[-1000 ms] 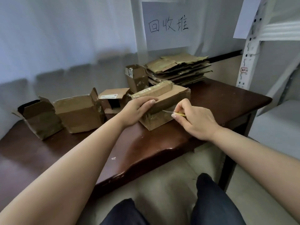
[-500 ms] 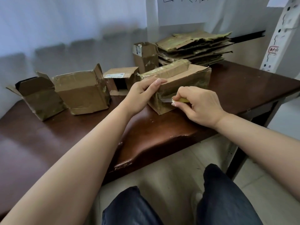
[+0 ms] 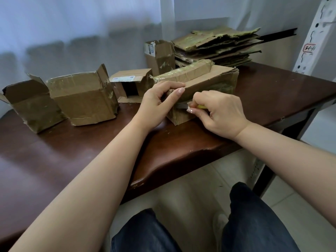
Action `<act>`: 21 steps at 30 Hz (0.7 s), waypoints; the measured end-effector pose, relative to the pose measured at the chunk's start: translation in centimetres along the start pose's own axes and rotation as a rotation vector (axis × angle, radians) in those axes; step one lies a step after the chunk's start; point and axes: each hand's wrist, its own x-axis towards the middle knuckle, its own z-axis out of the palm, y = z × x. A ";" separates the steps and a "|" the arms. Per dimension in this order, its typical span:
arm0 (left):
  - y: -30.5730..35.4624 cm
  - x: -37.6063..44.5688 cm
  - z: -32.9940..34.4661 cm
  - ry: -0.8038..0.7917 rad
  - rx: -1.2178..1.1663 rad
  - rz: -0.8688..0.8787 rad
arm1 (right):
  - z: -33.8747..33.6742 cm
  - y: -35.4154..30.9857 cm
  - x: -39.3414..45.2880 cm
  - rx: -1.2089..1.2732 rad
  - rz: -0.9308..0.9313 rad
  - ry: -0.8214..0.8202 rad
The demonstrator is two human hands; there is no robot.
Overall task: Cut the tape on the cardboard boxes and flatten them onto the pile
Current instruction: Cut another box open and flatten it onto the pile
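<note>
The right hand (image 3: 221, 113) was curled tight around a small yellow-handled utility knife (image 3: 192, 106), its silver blade lying flat against the near face of the taped brown cardboard box (image 3: 209, 79) that stood at the front edge of the dark reddish-brown wooden table (image 3: 272, 91). The left hand (image 3: 158, 104) pinched that same box at its near top corner, fingers over the edge and thumb beneath, bracing it against the cut. The blade appeared to sit at the taped seam on the side of the box, close to the left fingertips, so the cut seemed to be under way and not finished; the box held its full shape.

Behind it, against the wall, lay the pile of flattened brown cardboard sheets (image 3: 218, 44), several layers deep, which suggested a good part of the work was already done. Four more boxes waited. A tall narrow carton with a white label (image 3: 160, 55) stood upright just beside the pile. A low box with a printed shipping label (image 3: 131, 82) lay on its side with its open mouth toward the camera. Left of that sat a wide tape-wrapped box with raised flaps (image 3: 81, 100), and at the far left an open-topped brown box tilted on the tabletop (image 3: 31, 106). By that count the job was perhaps past halfway, with five boxes left to flatten.
</note>
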 end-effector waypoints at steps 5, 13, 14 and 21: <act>0.2 0.0 0.0 0.003 0.035 0.009 | -1.3 1.8 -0.7 -0.076 0.062 0.014; 0.5 0.1 -0.1 -0.014 0.066 0.013 | -3.6 6.5 -2.3 -0.203 0.288 -0.036; 0.5 0.1 -0.1 -0.016 0.066 0.013 | -3.9 7.0 -2.5 -0.218 0.291 -0.037; 0.7 0.3 -0.6 -0.053 0.104 0.015 | -3.9 8.1 -3.4 -0.176 0.395 -0.063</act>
